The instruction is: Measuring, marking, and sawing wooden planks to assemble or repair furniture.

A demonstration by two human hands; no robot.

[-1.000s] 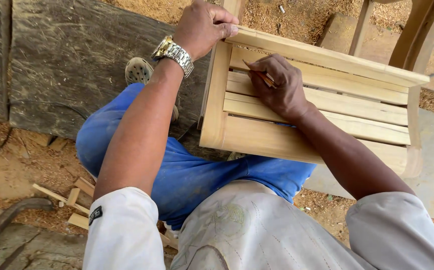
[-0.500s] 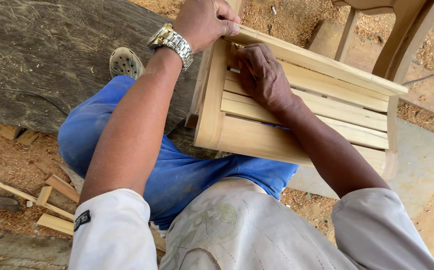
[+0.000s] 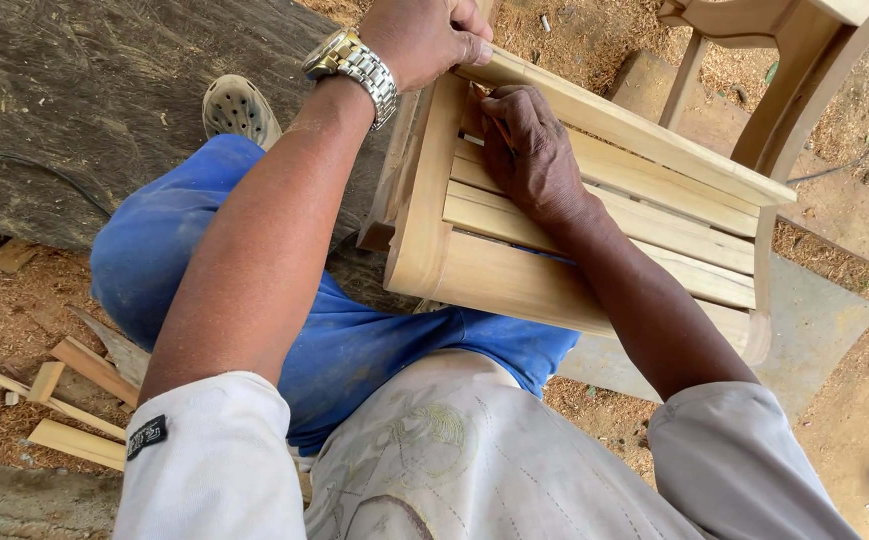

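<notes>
Pale wood makes up the slatted chair back (image 3: 594, 230), which leans against the person's blue trousers (image 3: 354, 350) and knee. Its frame and about five slats look already joined, so assembly seems well along; what is left appears to be fine work at one upper corner. The left hand (image 3: 424, 35) is clamped on the top rail. The right hand (image 3: 529, 150) lies on the slats, fingers pinching a thin pencil-like stick (image 3: 494, 115). One wristwatch (image 3: 354, 65), one sandal (image 3: 239, 108), several offcuts (image 3: 74, 400) on the sawdust floor, one more chair frame (image 3: 774, 60) beyond.
</notes>
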